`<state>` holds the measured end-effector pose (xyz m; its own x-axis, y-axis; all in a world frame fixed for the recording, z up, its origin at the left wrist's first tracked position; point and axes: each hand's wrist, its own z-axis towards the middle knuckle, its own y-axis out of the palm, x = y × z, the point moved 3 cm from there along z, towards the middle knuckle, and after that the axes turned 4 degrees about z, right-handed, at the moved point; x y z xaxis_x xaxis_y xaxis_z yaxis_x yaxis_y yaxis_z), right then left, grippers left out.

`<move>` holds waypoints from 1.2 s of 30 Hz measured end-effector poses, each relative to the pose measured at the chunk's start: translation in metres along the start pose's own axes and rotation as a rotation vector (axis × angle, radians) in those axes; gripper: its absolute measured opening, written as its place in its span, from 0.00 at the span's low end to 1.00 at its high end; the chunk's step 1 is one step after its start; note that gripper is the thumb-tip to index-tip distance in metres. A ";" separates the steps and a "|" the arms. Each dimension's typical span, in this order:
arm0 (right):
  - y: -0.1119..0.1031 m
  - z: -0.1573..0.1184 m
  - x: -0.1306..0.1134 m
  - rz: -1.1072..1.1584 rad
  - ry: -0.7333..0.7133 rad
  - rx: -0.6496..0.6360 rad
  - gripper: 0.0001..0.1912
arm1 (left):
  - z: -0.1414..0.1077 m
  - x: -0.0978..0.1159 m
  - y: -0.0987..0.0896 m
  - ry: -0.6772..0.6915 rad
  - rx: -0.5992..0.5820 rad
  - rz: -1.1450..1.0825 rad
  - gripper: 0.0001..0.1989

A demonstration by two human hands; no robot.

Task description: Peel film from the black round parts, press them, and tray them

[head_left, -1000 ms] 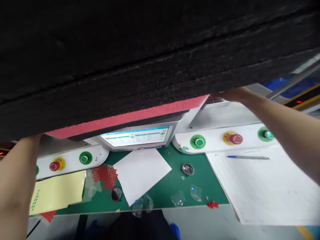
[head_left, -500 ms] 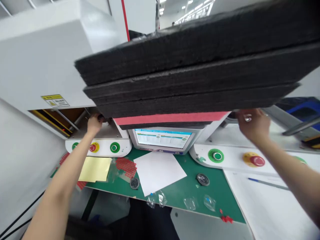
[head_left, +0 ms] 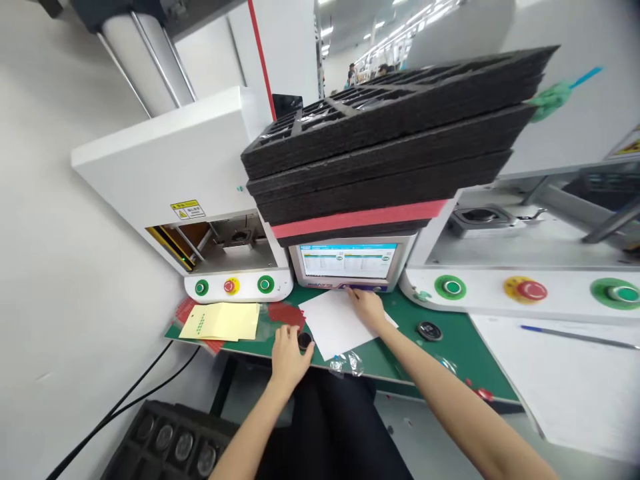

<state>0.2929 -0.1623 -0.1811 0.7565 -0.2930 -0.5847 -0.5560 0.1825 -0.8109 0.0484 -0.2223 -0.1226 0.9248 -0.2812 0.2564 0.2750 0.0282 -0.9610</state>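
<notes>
The left hand [head_left: 290, 355] and right hand [head_left: 369, 311] have been lowered from the machines. At left, the small disc [head_left: 305, 342] on the bench [head_left: 457, 347] is flanked by the left hand's thumb and fingers; whether it is gripped cannot be told. The sheet [head_left: 333, 327] is partly covered by the right hand, loosely open, its forefinger extended to the screen's [head_left: 347, 261] lower edge. Farther right lies the large disc [head_left: 429, 331].

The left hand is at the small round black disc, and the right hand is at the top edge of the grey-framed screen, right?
Not the top: the head view shows the right hand at the bottom edge of the screen. The left hand is at the black disc, as you say.
</notes>
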 end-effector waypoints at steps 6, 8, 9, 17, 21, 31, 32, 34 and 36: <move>-0.015 -0.009 -0.016 0.070 0.052 -0.011 0.15 | -0.005 0.014 0.005 -0.188 -0.043 -0.042 0.16; -0.022 -0.017 -0.028 0.125 0.011 -0.010 0.15 | -0.001 0.017 0.001 -0.241 -0.064 -0.100 0.14; -0.027 -0.025 -0.034 0.158 -0.025 -0.010 0.15 | 0.001 0.017 -0.003 -0.264 -0.074 -0.139 0.14; -0.065 -0.164 -0.048 0.558 -0.342 0.081 0.21 | -0.046 0.027 -0.047 -0.237 -0.328 -0.732 0.16; -0.080 -0.243 -0.041 0.765 -0.308 0.173 0.21 | -0.105 0.056 -0.052 -0.214 -0.624 -1.390 0.28; -0.060 -0.331 -0.030 0.889 -0.364 0.270 0.08 | -0.190 0.068 -0.041 0.089 -0.459 -1.045 0.15; -0.059 -0.335 -0.028 0.907 -0.375 0.268 0.10 | -0.194 0.068 -0.042 0.159 -0.430 -0.983 0.15; -0.059 -0.340 -0.027 0.933 -0.402 0.264 0.11 | -0.198 0.066 -0.044 0.275 -0.388 -0.899 0.14; -0.059 -0.343 -0.026 0.941 -0.434 0.254 0.13 | -0.200 0.065 -0.045 0.355 -0.369 -0.835 0.14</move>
<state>0.1878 -0.4870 -0.1092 0.1456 0.4186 -0.8964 -0.9303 0.3663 0.0200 0.0433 -0.4339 -0.0830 0.3200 -0.3485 0.8810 0.6498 -0.5959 -0.4718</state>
